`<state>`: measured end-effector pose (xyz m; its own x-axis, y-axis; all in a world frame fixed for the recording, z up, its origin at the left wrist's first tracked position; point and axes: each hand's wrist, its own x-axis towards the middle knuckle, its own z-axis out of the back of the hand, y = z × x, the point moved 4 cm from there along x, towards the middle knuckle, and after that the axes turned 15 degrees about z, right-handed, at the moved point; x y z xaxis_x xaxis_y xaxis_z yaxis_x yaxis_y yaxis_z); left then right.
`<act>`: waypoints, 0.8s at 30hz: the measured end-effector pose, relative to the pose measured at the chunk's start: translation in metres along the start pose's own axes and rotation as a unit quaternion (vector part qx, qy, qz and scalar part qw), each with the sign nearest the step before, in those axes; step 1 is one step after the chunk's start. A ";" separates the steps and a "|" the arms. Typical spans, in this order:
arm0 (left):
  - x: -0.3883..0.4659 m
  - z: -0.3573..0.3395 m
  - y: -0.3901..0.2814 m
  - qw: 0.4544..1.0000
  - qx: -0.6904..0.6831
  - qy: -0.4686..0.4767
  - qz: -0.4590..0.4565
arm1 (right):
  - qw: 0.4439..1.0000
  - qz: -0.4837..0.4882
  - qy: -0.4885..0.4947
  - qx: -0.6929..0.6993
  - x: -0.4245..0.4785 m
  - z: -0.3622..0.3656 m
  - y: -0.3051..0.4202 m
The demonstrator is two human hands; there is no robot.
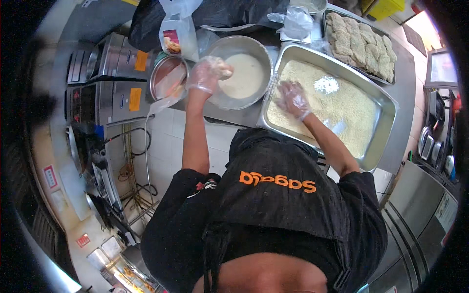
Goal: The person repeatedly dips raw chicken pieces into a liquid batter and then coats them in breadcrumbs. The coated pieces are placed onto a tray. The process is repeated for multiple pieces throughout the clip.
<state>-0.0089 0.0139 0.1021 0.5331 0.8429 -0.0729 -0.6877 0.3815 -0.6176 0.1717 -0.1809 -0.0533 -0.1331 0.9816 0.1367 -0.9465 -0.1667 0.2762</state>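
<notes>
My left hand (207, 75) wears a clear plastic glove and is over the left rim of a round metal bowl (269, 69). Its fingers curl around a pale area; I cannot tell whether that is food or only the coated fingertips. Pale, creamy batter (242, 77) covers the bowl's bottom. To the right, my right hand (293, 99), gloved too, rests with fingers apart on pale breadcrumbs (340, 104). The crumbs spread over a deep rectangular steel tray (384, 128). Crumbs cling to the right glove, and I see nothing gripped in that hand.
Breaded pieces (361, 45) fill a dark tray at the back right. A smaller metal pot (152, 80) with clear plastic film inside stands left of the bowl. Behind are a printed plastic bag (179, 33) and a bagged item on a small white scale (296, 23). Steel appliances (126, 77) stand left.
</notes>
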 end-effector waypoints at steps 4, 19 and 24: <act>-0.013 -0.005 -0.039 0.995 -0.066 0.043 -0.060 | 0.997 0.004 0.052 -0.052 -0.036 0.000 -0.028; -0.041 -0.170 -0.113 0.942 0.068 0.201 -0.260 | 0.907 -0.386 -0.164 -0.029 -0.113 0.047 -0.090; -0.038 -0.130 -0.101 0.886 -0.319 0.336 -0.037 | 0.922 -0.332 -0.200 0.020 -0.094 0.021 -0.116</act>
<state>0.1047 -0.1057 0.0652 0.8851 0.3268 -0.3315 -0.3353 -0.0463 -0.9410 0.3004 -0.2560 -0.0785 0.5975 0.7573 0.2636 -0.7682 0.4464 0.4589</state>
